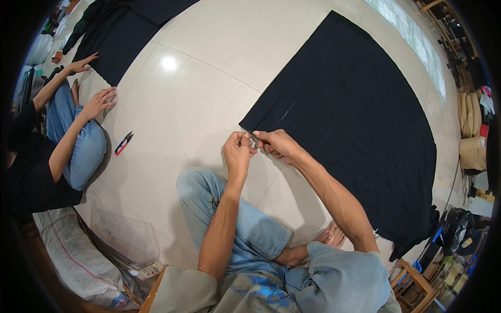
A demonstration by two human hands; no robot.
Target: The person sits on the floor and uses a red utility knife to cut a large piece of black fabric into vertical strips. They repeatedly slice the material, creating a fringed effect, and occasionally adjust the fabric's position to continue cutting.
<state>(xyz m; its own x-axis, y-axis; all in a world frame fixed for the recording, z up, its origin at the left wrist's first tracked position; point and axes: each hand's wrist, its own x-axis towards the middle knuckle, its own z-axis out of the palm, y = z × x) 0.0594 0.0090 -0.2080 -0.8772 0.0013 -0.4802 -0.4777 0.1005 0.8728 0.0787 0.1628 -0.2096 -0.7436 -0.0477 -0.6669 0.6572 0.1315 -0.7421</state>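
Observation:
A large piece of black fabric (349, 120) lies spread on the tiled floor in front of me and to the right. At its near left corner my two hands meet. My left hand (238, 150) is closed in a pinch, with the fingertips pressed together. My right hand (277, 144) is also closed, its thumb and forefinger reaching toward the left fingertips. Between them shows a small greyish thing (254, 141), too small and too covered by fingers to name. The fabric's corner lies right beside the fingers; whether they grip it I cannot tell.
Red-and-blue handled thread snips (123, 143) lie on the floor to the left. Beyond them a co-worker in jeans rests a hand (82, 64) on another dark cloth (122, 39). A white woven sack (78, 255) sits at lower left. A wooden stool (412, 284) and bags line the right.

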